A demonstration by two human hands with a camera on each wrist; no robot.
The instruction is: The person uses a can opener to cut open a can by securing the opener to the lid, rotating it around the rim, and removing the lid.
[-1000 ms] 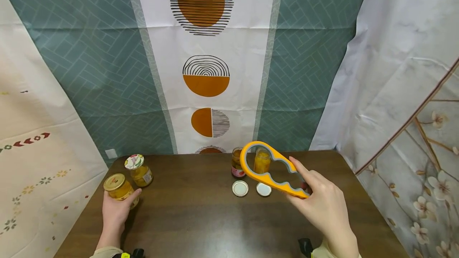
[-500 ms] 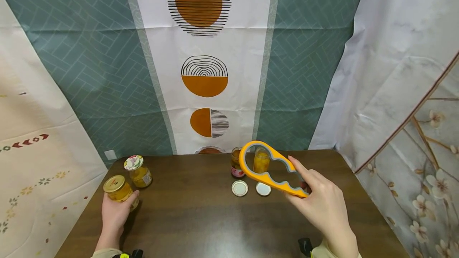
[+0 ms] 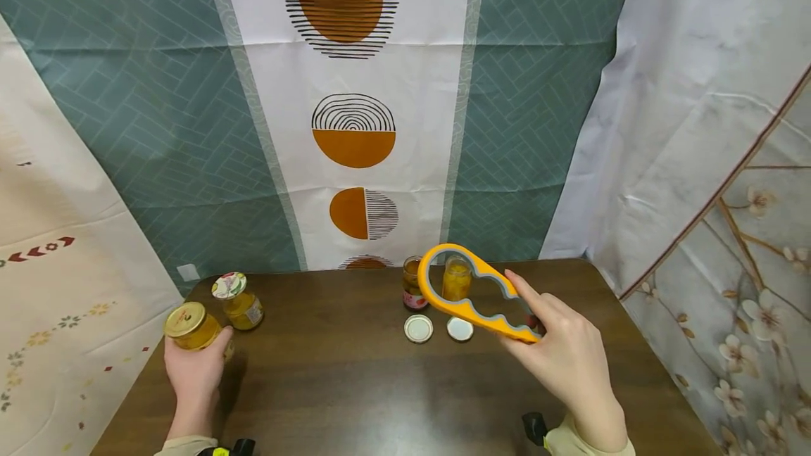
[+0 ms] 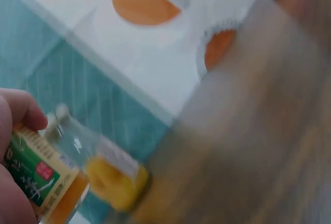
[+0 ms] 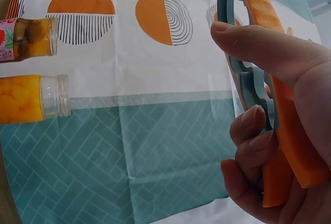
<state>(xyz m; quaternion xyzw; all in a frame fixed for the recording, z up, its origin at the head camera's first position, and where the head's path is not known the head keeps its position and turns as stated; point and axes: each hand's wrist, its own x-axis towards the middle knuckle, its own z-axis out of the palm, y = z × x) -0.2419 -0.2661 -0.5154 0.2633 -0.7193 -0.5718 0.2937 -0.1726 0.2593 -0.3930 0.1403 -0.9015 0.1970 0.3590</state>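
My left hand (image 3: pixel 195 375) grips a gold-lidded glass jar (image 3: pixel 190 329) of yellow contents at the table's left side, fingers and thumb round its body. In the left wrist view that jar's green and cream label (image 4: pixel 36 175) shows. Just beyond it stands a second jar (image 3: pixel 243 309) of yellow contents, with a patterned lid. My right hand (image 3: pixel 567 354) holds an orange and grey jar opener (image 3: pixel 465 311) by its handles, raised in front of the back jars. In the right wrist view the thumb and curled fingers wrap the opener's handles (image 5: pixel 285 113).
At the back of the brown table (image 3: pixel 329 385) stand two lidless jars, one with a pink label (image 3: pixel 413 297), one holding yellow fruit (image 5: pixel 20 99). Before them lie two lids, one cream (image 3: pixel 419 329), one white (image 3: pixel 460 329). A patterned curtain (image 3: pixel 253 160) hangs behind.
My left hand has shifted left with the gold-lidded jar, farther from the patterned-lid jar. The right hand holds the opener almost still. The head view has turned slightly.
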